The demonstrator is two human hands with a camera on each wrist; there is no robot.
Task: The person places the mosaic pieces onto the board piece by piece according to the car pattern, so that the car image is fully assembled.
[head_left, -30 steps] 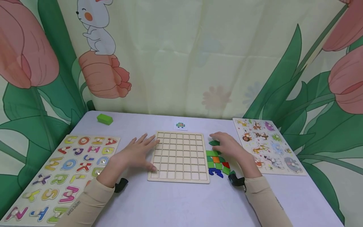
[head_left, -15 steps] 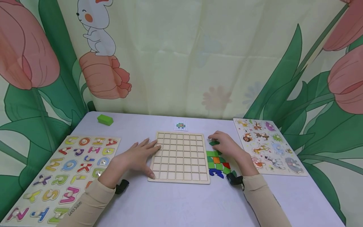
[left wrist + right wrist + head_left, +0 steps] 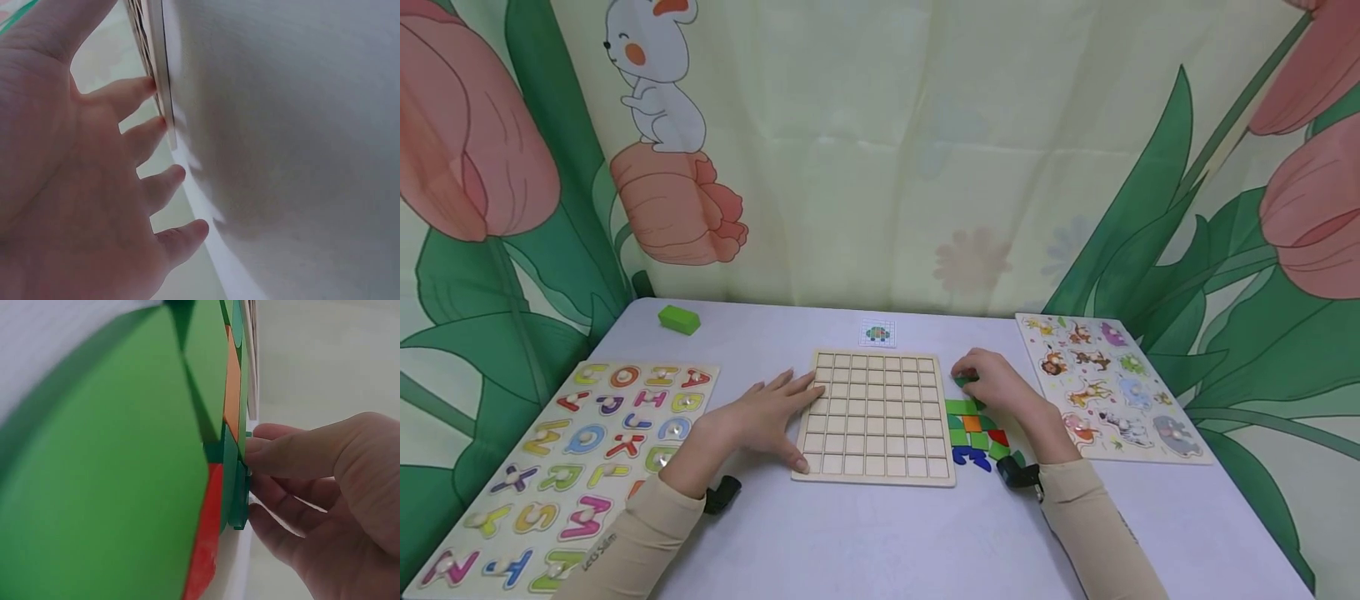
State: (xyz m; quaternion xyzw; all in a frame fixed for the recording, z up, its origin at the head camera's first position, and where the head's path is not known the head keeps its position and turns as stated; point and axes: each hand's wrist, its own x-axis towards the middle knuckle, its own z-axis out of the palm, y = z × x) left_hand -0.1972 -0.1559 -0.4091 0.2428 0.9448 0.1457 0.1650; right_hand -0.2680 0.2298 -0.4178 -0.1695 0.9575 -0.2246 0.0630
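A pale wooden grid board (image 3: 876,425) lies flat in mid-table, its squares bare. My left hand (image 3: 760,421) rests along its left edge, fingers spread, thumb at the lower left corner; the left wrist view shows fingertips (image 3: 159,122) at the rim. Right of the board, my right hand (image 3: 996,385) pinches a dark green piece (image 3: 962,381) with thumb and curled fingers, which partly hide it. Just below sit flat coloured pieces: light green squares (image 3: 958,407), an orange square (image 3: 972,423), a red piece (image 3: 998,437) and dark blue curved pieces (image 3: 972,457).
A small card (image 3: 877,332) with a green gridded picture lies behind the board. At left is an alphabet puzzle (image 3: 572,458), with a green block (image 3: 679,320) beyond it. An animal puzzle (image 3: 1105,392) lies at right. A printed curtain (image 3: 850,167) hangs behind the table.
The right hand's fingers have drawn in around the dark green piece, covering more of it. The left hand has slid slightly down the board's edge and then stayed there.
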